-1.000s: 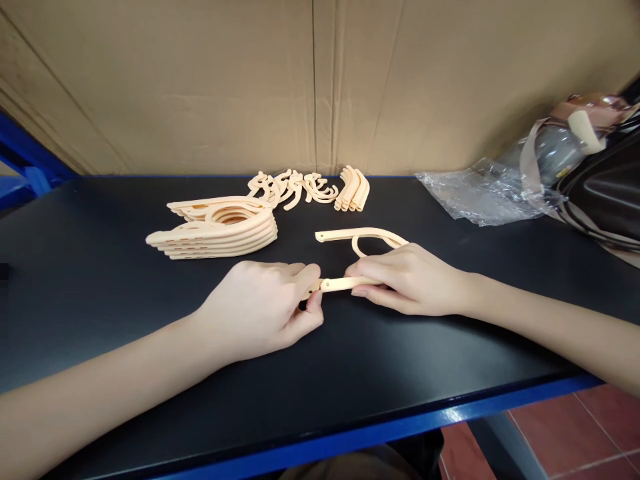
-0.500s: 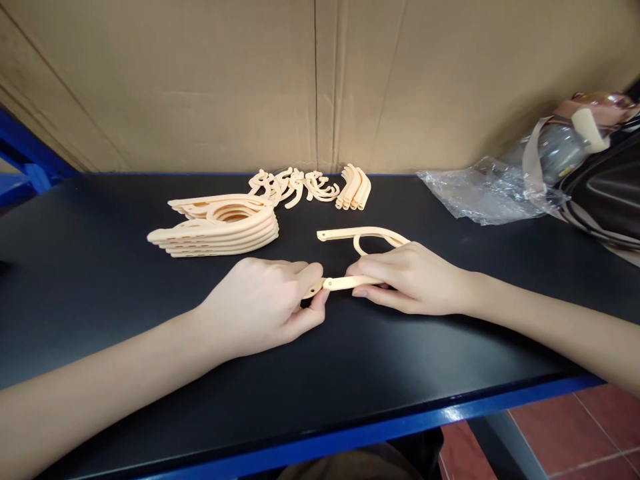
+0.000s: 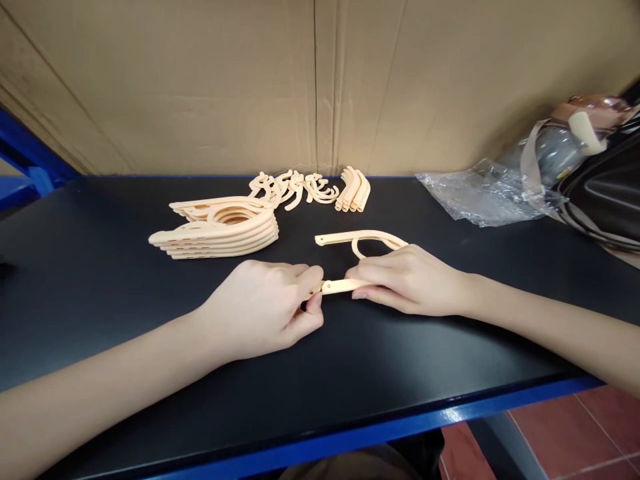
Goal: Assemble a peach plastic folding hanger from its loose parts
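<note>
My right hand (image 3: 400, 279) is closed around a cream plastic folding clothes hanger (image 3: 345, 237), whose one arm curves up behind the fingers while the other arm's end points left. Pinched in my left hand (image 3: 270, 303) is a small cream hanger piece (image 3: 314, 289) with a hole, mostly covered by the fingers. Its visible end meets the tip of the hanger arm; whether the two are joined I cannot tell. Beyond my left hand lies a neat stack of similar cream hangers (image 3: 225, 240).
At the back of the black table (image 3: 350, 373) lie a pile of curved cream hook pieces (image 3: 293, 189) and several short arm pieces (image 3: 353, 189). A clear plastic bag (image 3: 480, 193) and a dark bag (image 3: 607, 180) sit at the right. Cardboard (image 3: 200, 80) stands behind.
The hanger in my right hand has shifted slightly left, toward my left fingers. Less of the small piece shows between my left fingertips. The stack and piles stay put.
</note>
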### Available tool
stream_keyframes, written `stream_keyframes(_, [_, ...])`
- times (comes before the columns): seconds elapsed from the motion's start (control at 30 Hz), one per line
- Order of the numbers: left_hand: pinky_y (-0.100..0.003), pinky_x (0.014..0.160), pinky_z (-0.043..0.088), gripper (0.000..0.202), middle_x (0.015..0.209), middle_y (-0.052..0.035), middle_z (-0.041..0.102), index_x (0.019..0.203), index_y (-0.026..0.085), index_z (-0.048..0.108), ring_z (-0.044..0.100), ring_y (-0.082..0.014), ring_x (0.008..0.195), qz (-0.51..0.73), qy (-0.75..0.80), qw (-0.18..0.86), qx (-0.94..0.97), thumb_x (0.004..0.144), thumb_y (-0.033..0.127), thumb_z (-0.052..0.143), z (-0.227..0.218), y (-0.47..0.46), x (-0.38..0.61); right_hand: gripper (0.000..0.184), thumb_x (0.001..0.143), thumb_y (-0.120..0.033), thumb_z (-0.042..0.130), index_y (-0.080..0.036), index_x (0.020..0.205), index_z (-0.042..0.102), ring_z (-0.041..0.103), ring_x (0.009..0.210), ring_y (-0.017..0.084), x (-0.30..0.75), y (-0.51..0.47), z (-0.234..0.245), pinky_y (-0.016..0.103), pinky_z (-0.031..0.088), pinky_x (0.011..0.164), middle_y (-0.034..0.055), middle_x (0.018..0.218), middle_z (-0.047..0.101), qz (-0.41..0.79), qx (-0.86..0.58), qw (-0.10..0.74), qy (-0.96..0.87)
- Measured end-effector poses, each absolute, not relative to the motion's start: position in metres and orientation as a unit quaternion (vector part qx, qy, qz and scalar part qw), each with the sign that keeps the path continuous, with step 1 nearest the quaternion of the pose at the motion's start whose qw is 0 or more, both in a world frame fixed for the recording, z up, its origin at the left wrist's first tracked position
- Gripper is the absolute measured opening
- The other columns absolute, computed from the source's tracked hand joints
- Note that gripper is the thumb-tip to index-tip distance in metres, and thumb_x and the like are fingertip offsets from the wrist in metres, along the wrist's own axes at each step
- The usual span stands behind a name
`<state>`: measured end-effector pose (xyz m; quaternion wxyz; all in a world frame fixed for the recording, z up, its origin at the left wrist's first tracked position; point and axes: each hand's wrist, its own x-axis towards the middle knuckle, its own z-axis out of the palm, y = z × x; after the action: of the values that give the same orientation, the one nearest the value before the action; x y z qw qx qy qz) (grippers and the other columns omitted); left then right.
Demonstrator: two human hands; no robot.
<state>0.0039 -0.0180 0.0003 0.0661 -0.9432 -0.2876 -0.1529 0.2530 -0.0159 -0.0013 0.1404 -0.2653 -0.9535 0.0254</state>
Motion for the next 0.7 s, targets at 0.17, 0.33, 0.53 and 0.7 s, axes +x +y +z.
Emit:
stream_keyframes(0.17, [-0.025, 0.044, 0.019, 0.017, 0.055, 0.0042, 0.051, 0.064, 0.020, 0.042, 0.039, -0.0107, 0.041, -0.159, -0.290, 0.072, -0.941, 0.081, 0.019, 0.037, 0.0007, -0.0190, 0.0045, 0.033, 0.103, -0.037, 0.038, -0.016, 0.106, 0.064, 0.058, 0.065, 0.012, 0.2540, -0.0149, -0.0037, 0.023, 0.039, 0.057, 0.0023, 0.083, 0.067, 0.013, -0.251, 0.160, -0.955])
stream_keyframes(0.33, [-0.025, 0.044, 0.018, 0.018, 0.053, 0.0047, 0.050, 0.065, 0.021, 0.041, 0.039, -0.0110, 0.041, -0.157, -0.293, 0.085, -0.939, 0.082, 0.019, 0.037, -0.0001, -0.0198, 0.0041, 0.032, 0.102, -0.036, 0.039, -0.015, 0.103, 0.064, 0.059, 0.066, 0.012, 0.2536, -0.0151, -0.0032, 0.023, 0.042, 0.059, 0.0026, 0.083, 0.068, 0.020, -0.247, 0.163, -0.955])
stream_keyframes(0.53, [-0.025, 0.043, 0.021, 0.021, 0.053, 0.0040, 0.051, 0.066, 0.021, 0.041, 0.041, -0.0114, 0.040, -0.165, -0.286, 0.128, -0.935, 0.085, 0.019, 0.035, -0.0038, -0.0202, 0.0042, 0.031, 0.103, -0.036, 0.039, -0.016, 0.101, 0.063, 0.060, 0.066, 0.012, 0.2535, -0.0148, -0.0029, 0.024, 0.043, 0.060, 0.0026, 0.083, 0.068, 0.017, -0.258, 0.157, -0.953])
stream_keyframes(0.7, [-0.026, 0.043, 0.023, 0.020, 0.054, 0.0039, 0.052, 0.066, 0.021, 0.041, 0.045, -0.0120, 0.040, -0.159, -0.281, 0.152, -0.934, 0.085, 0.020, 0.034, -0.0040, -0.0197, 0.0049, 0.026, 0.102, -0.035, 0.041, -0.016, 0.109, 0.057, 0.061, 0.066, 0.012, 0.2539, -0.0151, -0.0036, 0.024, 0.044, 0.060, 0.0024, 0.088, 0.070, 0.011, -0.257, 0.166, -0.952])
